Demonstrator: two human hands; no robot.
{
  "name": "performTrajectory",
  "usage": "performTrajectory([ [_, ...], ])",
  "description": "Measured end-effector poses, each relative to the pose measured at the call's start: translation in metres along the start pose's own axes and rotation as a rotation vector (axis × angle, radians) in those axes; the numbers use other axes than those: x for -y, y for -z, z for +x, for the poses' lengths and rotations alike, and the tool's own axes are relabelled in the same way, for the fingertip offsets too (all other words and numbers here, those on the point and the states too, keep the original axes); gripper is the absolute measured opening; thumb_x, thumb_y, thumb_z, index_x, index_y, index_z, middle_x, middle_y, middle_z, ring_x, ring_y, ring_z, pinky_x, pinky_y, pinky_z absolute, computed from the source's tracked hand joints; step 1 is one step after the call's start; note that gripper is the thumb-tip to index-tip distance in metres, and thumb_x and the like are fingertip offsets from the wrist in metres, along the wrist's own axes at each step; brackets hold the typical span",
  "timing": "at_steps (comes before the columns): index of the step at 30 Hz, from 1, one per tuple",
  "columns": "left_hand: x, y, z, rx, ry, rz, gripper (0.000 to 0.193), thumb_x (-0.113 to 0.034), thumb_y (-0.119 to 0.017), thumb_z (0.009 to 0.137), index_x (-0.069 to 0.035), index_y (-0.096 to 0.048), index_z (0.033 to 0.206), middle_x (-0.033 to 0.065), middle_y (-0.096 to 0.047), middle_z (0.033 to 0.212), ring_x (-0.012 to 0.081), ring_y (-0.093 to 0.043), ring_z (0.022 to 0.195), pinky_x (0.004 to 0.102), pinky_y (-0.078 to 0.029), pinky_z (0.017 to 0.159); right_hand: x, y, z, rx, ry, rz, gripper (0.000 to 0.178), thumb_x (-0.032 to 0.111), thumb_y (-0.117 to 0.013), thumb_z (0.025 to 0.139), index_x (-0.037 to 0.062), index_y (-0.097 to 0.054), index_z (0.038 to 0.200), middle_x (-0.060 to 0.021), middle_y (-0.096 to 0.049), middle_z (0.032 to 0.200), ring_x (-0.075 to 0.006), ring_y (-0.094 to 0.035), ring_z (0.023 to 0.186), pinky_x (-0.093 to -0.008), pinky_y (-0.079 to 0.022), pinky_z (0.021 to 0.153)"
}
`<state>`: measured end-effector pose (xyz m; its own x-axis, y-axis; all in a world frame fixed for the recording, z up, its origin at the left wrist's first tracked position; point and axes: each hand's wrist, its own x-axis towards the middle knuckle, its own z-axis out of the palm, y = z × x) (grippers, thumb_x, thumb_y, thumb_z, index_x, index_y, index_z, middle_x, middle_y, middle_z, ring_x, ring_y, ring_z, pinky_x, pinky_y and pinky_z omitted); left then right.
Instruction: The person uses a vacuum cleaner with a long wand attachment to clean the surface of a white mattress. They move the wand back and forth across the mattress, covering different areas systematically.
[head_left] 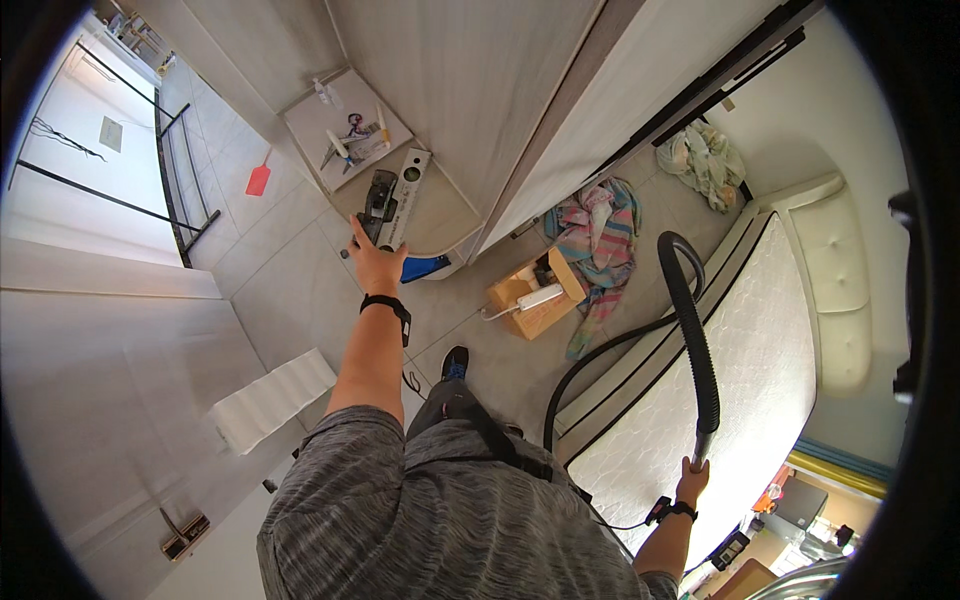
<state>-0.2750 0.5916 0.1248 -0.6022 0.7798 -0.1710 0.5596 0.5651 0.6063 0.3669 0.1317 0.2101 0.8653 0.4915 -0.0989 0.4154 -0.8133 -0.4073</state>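
Two hands reach apart: left hand (378, 266), fingers spread, beside a black tool (380, 196) on the corner shelf (447, 217), contact unclear; right hand (692, 483), fingertips hidden, wraps a black hose (691, 335) before the mattress (762, 345).

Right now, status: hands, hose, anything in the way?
Left hand at silver bar, contact unclear. Right hand gripping hose. Box on floor between shelf and mattress.

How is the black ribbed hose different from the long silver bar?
The black ribbed hose curves, while the long silver bar runs straight. The hose is much longer than the bar. The hose is held in the right hand; the bar lies on the pale shelf. Both are narrow.
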Motion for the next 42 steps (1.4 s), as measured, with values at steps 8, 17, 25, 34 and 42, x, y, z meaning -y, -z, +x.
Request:
performTrajectory([
  [8,-0.004,-0.004,-0.008,-0.11,-0.08,-0.059,0.108,-0.027,-0.08,0.07,-0.026,-0.013,0.155,0.0258,-0.033,0.142,0.0447,-0.057,0.109,0.0479,-0.051,0.088,0.003,-0.011,-0.007,0.06,0.075,-0.043,0.036,0.015,-0.079,0.08,-0.0026,-0.053,0.099,-0.0074,-0.051,0.076,-0.0176,-0.043,0.068,-0.0351,-0.042,0.062],
  [17,-0.06,-0.028,0.005,-0.143,0.182,-0.151,0.105,-0.029,-0.079,0.076,-0.02,-0.011,0.155,0.0266,-0.024,0.148,0.0438,-0.051,0.12,0.0474,-0.049,0.094,-0.013,-0.015,-0.018,0.071,0.017,-0.02,0.037,0.015,-0.078,0.079,-0.0037,-0.053,0.1,-0.009,-0.053,0.082,-0.0196,-0.045,0.071,-0.0372,-0.043,0.066],
  [25,-0.095,-0.062,0.008,-0.107,0.429,-0.153,0.111,-0.03,-0.081,0.078,-0.021,-0.002,0.155,0.0278,-0.025,0.148,0.0402,-0.037,0.135,0.0486,-0.042,0.105,-0.019,-0.004,-0.036,0.027,0.094,-0.16,0.034,0.007,-0.078,0.075,-0.0012,-0.057,0.102,-0.0126,-0.057,0.089,-0.0247,-0.054,0.079,-0.0363,-0.046,0.073],
  [34,-0.121,-0.057,-0.002,0.032,0.374,-0.19,0.108,-0.029,-0.078,0.081,-0.014,-0.002,0.156,0.0256,-0.032,0.146,0.037,-0.038,0.135,0.0463,-0.043,0.107,-0.028,-0.003,-0.042,0.048,0.162,-0.138,0.031,0.008,-0.076,0.08,0.0019,-0.056,0.102,-0.007,-0.052,0.087,-0.0177,-0.05,0.075,-0.0325,-0.044,0.067],
  [42,-0.061,-0.063,0.013,0.021,0.054,-0.299,0.106,-0.024,-0.079,0.076,-0.001,-0.01,0.153,0.0247,-0.027,0.153,0.0381,-0.032,0.14,0.0425,-0.038,0.111,-0.02,-0.012,-0.045,0.013,0.197,-0.145,0.033,0.003,-0.077,0.072,0.0009,-0.056,0.097,-0.0166,-0.057,0.09,-0.0349,-0.054,0.083,-0.0418,-0.045,0.074],
])
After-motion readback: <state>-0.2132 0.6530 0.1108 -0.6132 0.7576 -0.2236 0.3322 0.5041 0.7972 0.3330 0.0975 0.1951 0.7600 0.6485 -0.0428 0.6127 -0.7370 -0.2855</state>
